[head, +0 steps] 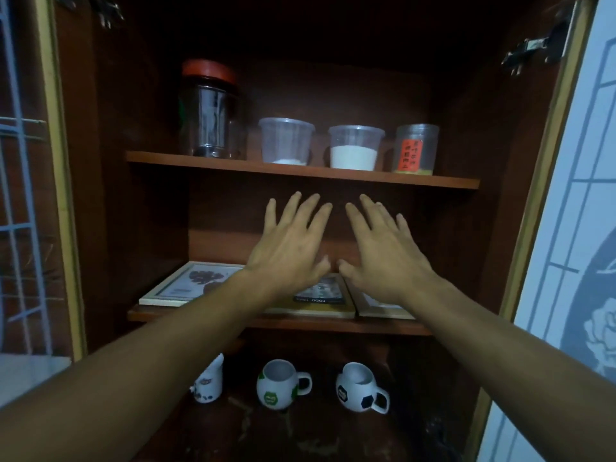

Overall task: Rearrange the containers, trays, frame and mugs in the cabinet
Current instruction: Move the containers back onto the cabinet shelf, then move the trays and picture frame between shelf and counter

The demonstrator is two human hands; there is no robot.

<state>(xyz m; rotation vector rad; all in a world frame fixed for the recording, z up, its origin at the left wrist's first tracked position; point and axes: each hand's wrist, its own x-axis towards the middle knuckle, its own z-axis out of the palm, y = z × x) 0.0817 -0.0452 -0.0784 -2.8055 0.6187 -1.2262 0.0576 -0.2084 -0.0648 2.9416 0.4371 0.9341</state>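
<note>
My left hand and my right hand hover side by side with straight, spread fingers, above the middle shelf, holding nothing. Under them lie a leaf-print frame, a yellow tray and a pale frame, flat on the shelf and partly hidden by my wrists. The top shelf carries a tall red-lidded jar, two clear tubs with white powder and a small jar with an orange label. Three mugs stand on the cabinet floor: a white one, a green-spotted one, a football-patterned one.
Both cabinet doors stand open, the left door with white lattice bars, the right door pale with a grey pattern. The top shelf edge lies just beyond my fingertips. Dark space remains at the back of the middle shelf.
</note>
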